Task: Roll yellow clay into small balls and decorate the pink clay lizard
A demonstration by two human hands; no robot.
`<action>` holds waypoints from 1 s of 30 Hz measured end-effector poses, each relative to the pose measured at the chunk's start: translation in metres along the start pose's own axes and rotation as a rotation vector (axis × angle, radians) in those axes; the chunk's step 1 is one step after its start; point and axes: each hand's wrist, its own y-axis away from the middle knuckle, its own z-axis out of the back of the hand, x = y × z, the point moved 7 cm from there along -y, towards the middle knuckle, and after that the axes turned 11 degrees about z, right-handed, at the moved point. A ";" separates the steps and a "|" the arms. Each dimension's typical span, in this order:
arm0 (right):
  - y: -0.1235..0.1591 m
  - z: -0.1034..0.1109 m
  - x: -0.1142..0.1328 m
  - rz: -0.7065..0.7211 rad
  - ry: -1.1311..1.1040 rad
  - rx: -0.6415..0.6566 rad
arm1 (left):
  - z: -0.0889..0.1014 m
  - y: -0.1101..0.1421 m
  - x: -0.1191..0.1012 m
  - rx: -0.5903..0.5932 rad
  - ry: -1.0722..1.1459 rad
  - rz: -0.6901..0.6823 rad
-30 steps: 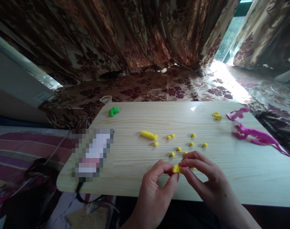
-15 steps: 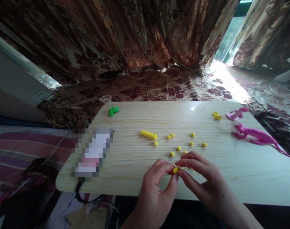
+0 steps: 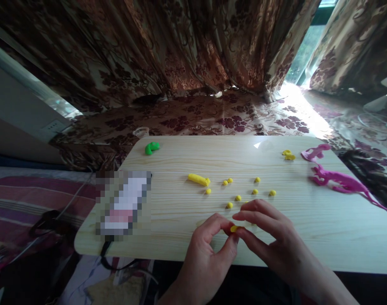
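Observation:
A small yellow clay piece [image 3: 234,228] is pinched between the fingertips of both hands, just above the near edge of a pale wooden board [image 3: 307,228]. My left hand [image 3: 209,258] holds it with thumb and forefinger curled. My right hand [image 3: 269,241] presses it from the right with thumb and fingers together. Most of the piece is hidden by the fingers. Several small yellow clay balls [image 3: 238,198] lie on the board just beyond my hands. A yellow clay roll [image 3: 198,179] lies to their left.
A green clay lump [image 3: 151,148] sits at the board's far left corner. Pink clay strips [image 3: 338,180] and two yellow bits [image 3: 288,155] lie at the far right. A pixelated object [image 3: 123,203] rests on the board's left end. Brown flowered curtains [image 3: 180,55] hang behind.
The visible part of the yellow piece has shrunk as my fingers closed round it. Both hands have shifted slightly lower and nearer to me.

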 end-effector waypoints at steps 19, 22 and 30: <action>0.006 0.001 -0.001 -0.016 -0.050 -0.021 | 0.000 -0.001 0.005 0.008 0.105 0.065; 0.003 0.001 0.000 0.011 -0.040 -0.042 | 0.002 0.001 0.005 -0.039 0.113 0.050; 0.008 0.003 -0.003 0.050 0.049 -0.096 | 0.005 -0.003 0.014 -0.065 0.243 0.148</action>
